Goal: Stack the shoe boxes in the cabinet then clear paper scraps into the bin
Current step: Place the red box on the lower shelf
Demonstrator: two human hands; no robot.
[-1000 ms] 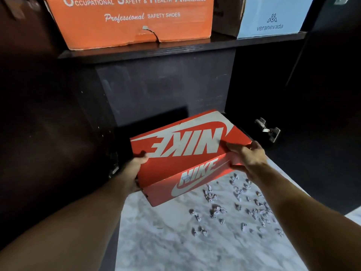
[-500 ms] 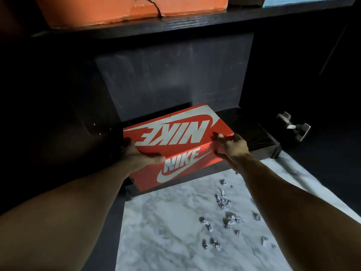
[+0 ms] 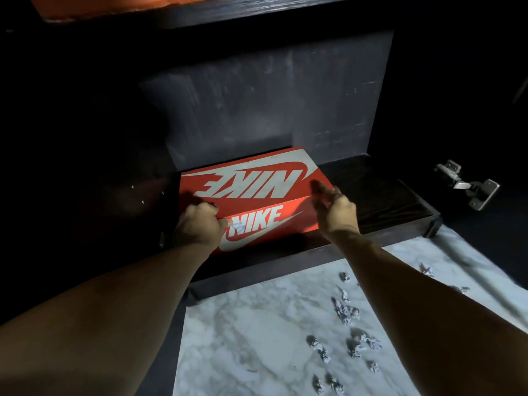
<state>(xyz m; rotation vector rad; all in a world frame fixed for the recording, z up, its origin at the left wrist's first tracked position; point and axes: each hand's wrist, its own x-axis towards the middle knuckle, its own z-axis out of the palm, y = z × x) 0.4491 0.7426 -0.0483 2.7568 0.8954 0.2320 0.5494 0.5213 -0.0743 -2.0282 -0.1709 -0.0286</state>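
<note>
Left hand (image 3: pixel 200 224) clamps the near-left corner of the red cardboard Nike shoe box (image 3: pixel 251 192), flat on the dark wood cabinet's bottom shelf (image 3: pixel 380 195); right hand (image 3: pixel 335 208) spread loose at its right corner; crumpled paper scraps (image 3: pixel 347 311) dot marble floor (image 3: pixel 257 338) beneath the right forearm.

My left hand (image 3: pixel 198 225) and right hand (image 3: pixel 337 208) are both bare, with no glove, ring, watch or band on either wrist. My forearms are bare too, right down to the bottom edge of the view, with no sleeve or cuff showing. My nails look short, though dim light blurs them.
</note>
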